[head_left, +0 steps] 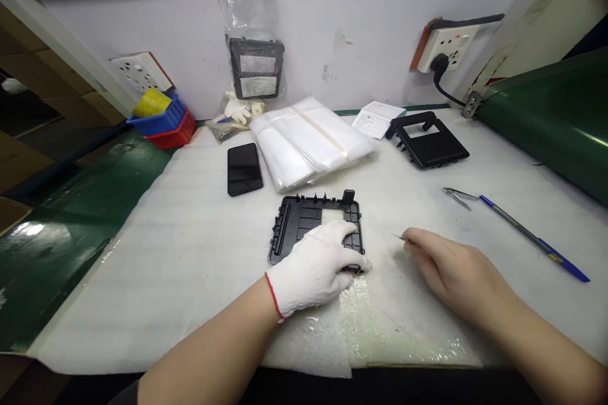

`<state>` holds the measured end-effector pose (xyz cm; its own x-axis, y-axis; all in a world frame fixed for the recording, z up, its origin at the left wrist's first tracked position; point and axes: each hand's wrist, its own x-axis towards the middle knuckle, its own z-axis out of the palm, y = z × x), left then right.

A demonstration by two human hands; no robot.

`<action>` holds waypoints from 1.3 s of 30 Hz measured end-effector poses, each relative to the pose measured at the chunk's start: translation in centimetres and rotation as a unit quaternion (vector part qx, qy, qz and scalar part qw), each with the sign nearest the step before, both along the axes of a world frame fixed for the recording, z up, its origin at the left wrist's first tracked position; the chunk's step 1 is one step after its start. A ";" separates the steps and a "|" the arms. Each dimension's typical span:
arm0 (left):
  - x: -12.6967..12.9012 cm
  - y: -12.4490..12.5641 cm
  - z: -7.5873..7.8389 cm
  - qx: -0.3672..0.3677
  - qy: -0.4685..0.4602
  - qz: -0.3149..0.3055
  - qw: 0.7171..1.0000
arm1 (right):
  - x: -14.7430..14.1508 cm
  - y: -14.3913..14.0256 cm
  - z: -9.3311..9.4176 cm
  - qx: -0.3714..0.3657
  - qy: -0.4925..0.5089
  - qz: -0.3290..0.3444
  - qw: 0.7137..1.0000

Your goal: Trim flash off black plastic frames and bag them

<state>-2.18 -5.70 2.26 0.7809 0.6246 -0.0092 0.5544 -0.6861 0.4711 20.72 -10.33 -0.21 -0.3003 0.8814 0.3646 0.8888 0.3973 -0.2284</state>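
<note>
My left hand, in a white knit glove with a red cuff edge, grips the near right part of a black plastic cover. The cover lies on the sheeted bench with its ribbed inner side up; it has clips along its edges and a rectangular window, and the glove hides part of it. To the right, my bare right hand is closed in a pinch just above the bench, apart from the cover. A thin, pointed sliver sticks out from its fingertips, too small to name.
A phone and a stack of white plastic bags lie behind the cover. Further right are a second black cover, a nail clipper and a blue pen. Small bins stand back left; a bagged cover hangs on the wall.
</note>
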 end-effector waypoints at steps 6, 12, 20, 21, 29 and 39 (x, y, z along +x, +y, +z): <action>0.1 0.0 -0.1 -0.034 0.006 0.014 0.999 | -2.0 -0.1 -1.8 -0.008 0.007 0.033 0.999; 0.1 0.0 0.1 -0.056 0.019 0.031 0.998 | -2.0 -0.4 -1.8 -0.052 0.060 0.051 0.996; 0.1 0.0 0.1 -0.066 0.043 0.025 0.997 | -1.9 -0.2 -1.8 -0.069 0.048 0.059 0.995; 0.1 0.0 0.1 -0.064 0.042 0.025 0.997 | -1.9 -0.2 -1.9 -0.067 0.045 0.061 0.995; 0.1 0.1 0.1 -0.054 0.043 0.016 0.997 | -1.6 -0.3 -2.2 -0.049 0.079 0.059 0.994; 0.2 0.1 -0.1 -0.052 0.046 0.018 0.997 | -1.7 -0.2 -2.2 -0.037 0.050 0.061 0.996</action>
<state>-2.03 -5.58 2.14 0.7503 0.6448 -0.1458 0.6222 -0.6142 0.4854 18.97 -10.53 -2.37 -0.3722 0.8665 0.3325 0.8068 0.4792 -0.3456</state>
